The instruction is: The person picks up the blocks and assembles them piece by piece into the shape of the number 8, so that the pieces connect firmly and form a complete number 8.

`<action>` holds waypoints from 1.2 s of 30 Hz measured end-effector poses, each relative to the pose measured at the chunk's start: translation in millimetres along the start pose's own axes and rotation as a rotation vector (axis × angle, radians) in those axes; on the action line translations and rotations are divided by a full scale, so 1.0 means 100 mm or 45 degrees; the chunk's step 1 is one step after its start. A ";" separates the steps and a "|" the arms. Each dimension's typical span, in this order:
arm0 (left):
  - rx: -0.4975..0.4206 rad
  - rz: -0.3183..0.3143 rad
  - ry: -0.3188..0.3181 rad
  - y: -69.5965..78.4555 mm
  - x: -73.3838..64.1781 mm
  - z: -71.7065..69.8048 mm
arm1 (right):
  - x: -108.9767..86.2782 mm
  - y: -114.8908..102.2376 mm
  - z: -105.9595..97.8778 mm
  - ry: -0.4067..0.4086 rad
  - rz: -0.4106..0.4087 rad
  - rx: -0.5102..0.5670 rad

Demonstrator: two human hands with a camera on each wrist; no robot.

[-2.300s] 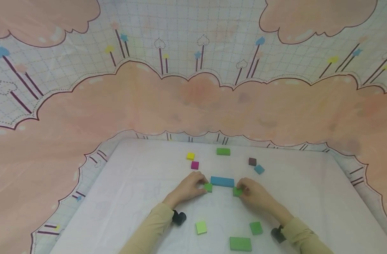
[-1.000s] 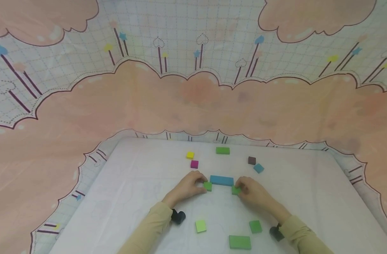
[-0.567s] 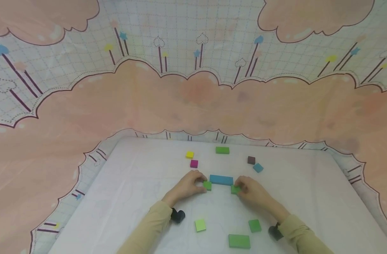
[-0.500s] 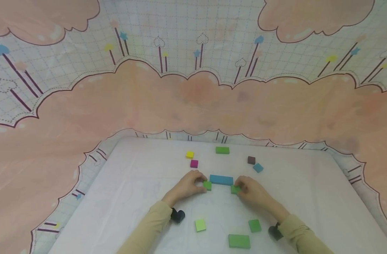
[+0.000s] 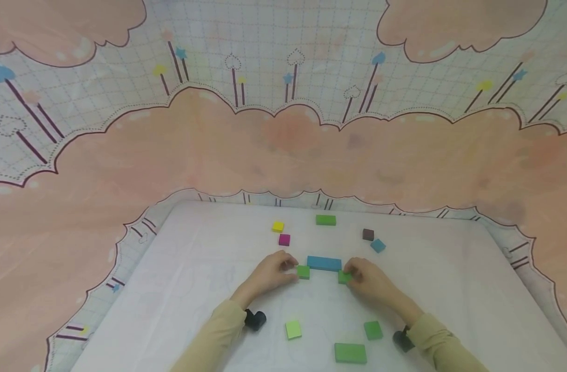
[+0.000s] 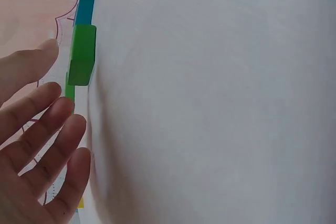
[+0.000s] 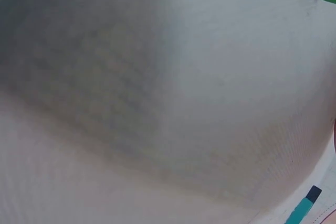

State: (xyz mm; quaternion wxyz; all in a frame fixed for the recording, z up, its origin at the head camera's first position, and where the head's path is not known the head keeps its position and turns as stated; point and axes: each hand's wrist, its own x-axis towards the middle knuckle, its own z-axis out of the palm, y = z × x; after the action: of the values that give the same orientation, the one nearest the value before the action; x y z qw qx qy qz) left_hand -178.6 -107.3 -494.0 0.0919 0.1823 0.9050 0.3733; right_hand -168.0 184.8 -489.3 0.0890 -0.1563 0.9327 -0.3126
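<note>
- Blue bar (image 5: 324, 263) lies sideways on the white table (image 5: 181, 289), between the two hands; I see a left green cube (image 5: 303, 272) at its near left corner and a right green cube (image 5: 344, 277) at its near right. I cannot tell whether they touch the bar.
- The left hand (image 5: 268, 273) is loosely spread and holds nothing; my left wrist view shows a gap between its fingertips and the left green cube just beside them.
- The right hand (image 5: 370, 279) pinches the right green cube between thumb and fingers, as my head view shows; my right wrist view is mostly blur.
- Nearer my camera lie a pale green block (image 5: 293, 329), a green square block (image 5: 373, 330) and a large green block (image 5: 350, 353).
- Beyond the bar I see a yellow cube (image 5: 277, 227) near a magenta cube (image 5: 285, 239), a long green block (image 5: 326, 220), and a brown cube (image 5: 368, 234) beside a light-blue cube (image 5: 378, 246).
</note>
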 end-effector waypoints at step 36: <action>-0.149 -0.037 0.051 0.14 -0.58 0.12 | 0.00 0.00 -0.02 -0.009 0.012 -0.020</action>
State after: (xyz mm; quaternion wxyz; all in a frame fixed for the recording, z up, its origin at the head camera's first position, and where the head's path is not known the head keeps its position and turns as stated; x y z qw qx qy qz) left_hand -118.4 -113.4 -491.2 0.0896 0.1558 0.8859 0.4277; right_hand -168.5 186.3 -487.8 0.0925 -0.1535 0.9356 -0.3042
